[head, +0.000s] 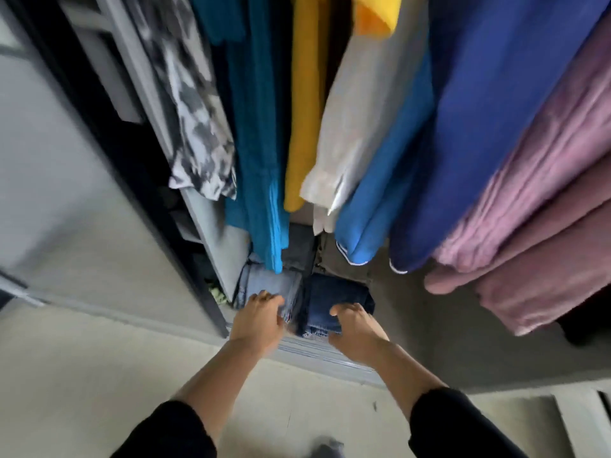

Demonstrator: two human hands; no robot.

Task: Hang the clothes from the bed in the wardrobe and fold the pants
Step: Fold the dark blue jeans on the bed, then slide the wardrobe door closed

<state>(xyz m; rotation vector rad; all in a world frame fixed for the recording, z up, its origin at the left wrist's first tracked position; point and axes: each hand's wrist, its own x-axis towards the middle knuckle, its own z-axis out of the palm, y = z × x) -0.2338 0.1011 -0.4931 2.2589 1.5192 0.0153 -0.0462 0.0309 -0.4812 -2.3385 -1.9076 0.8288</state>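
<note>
Folded dark blue jeans [334, 299] lie on the wardrobe floor [413, 312], next to folded light blue jeans [271, 282]. My left hand [259, 320] reaches down with its fingertips on the light blue jeans. My right hand [355, 328] hovers at the near edge of the dark jeans, fingers spread and loosely bent; whether it touches them is unclear. Above hang several garments: a teal one [261, 143], a yellow one [305, 104], a pale grey shirt [357, 127], blue tops [489, 127] and a mauve fleece [545, 209].
A dark sliding door frame [125, 166] stands at the left, with a grey-white patterned garment [195, 127] beside it. The door track [317, 352] runs below my hands. More folded dark pants [299, 249] lie further back. The pale room floor [99, 391] lies near me.
</note>
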